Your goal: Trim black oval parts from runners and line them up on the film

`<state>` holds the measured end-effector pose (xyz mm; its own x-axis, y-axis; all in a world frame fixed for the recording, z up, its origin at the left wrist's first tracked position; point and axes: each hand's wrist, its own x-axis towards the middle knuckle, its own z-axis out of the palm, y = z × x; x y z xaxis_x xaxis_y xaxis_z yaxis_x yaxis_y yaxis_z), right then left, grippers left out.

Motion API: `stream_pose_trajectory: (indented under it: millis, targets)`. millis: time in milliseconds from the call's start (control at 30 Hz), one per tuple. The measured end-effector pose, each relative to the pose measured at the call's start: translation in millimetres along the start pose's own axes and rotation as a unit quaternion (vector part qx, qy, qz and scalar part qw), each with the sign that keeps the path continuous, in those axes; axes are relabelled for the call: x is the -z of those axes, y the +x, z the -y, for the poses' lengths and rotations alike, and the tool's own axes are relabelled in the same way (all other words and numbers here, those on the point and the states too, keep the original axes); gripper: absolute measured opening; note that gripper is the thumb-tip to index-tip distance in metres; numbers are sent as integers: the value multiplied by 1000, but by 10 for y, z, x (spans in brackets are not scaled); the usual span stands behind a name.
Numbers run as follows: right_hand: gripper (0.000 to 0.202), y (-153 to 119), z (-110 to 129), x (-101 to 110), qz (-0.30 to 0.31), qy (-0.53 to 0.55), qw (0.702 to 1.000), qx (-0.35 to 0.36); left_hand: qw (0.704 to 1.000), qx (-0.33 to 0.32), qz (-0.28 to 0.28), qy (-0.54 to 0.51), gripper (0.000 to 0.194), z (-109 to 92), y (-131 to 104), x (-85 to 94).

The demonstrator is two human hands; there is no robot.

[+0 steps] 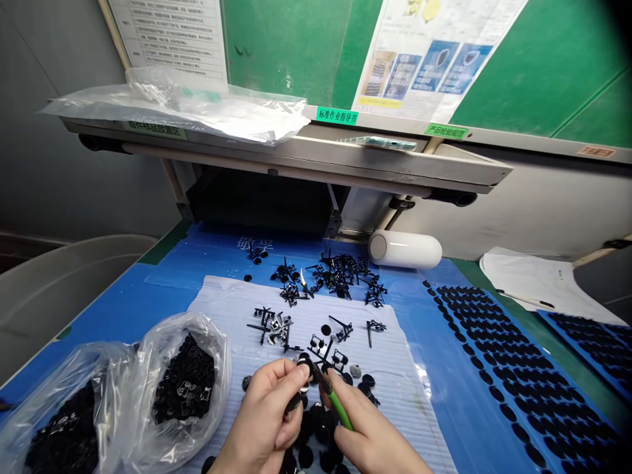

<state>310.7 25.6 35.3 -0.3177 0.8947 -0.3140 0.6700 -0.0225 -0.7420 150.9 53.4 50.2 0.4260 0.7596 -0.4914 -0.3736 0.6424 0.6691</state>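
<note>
Near the bottom middle, my left hand [269, 411] pinches a small round black part [305, 361] between thumb and fingers. My right hand [363, 421] is closed around a green-handled tool [340, 408], whose dark tip points at the part in my left hand. Beneath and between the hands lie several loose black discs [323, 424] on a white cloth [395, 359]. Just beyond them are black branched plastic pieces [340, 327]. A larger pile of such pieces [343, 271] sits farther back.
Two clear bags of small black parts [185, 382] stand at the left. At the right, rows of black discs [513, 355] cover the blue table surface [424, 329]. A white cylinder [407, 250] lies at the back, under a shelf [306, 151] holding plastic bags.
</note>
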Motion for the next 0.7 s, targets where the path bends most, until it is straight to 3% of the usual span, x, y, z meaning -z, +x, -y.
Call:
stream_pose_trajectory:
  millis: [300,467,533,600,667,700]
  targets:
    - [24,422,-129,25,-37,-19,999,-16,993,-52,-54,86,27,59,381,145]
    - [20,648,-288,226,-75,-25,996,-37,965,-112,-77,225,32,79,292,302]
    - [20,653,-312,282,-86,-27,995,-39,927,-152,-88,330,36,145,235,407]
    - [20,622,-312,308,-93,-27,995,-39,863,-185,-82,464,37,232,210,503]
    - [20,569,-313,310,-97,-27,994,-40,797,-192,-45,570,37,291,214,561]
    - [21,536,-323,305,-98,-29,994,-43,780,-182,-12,598,36,294,223,572]
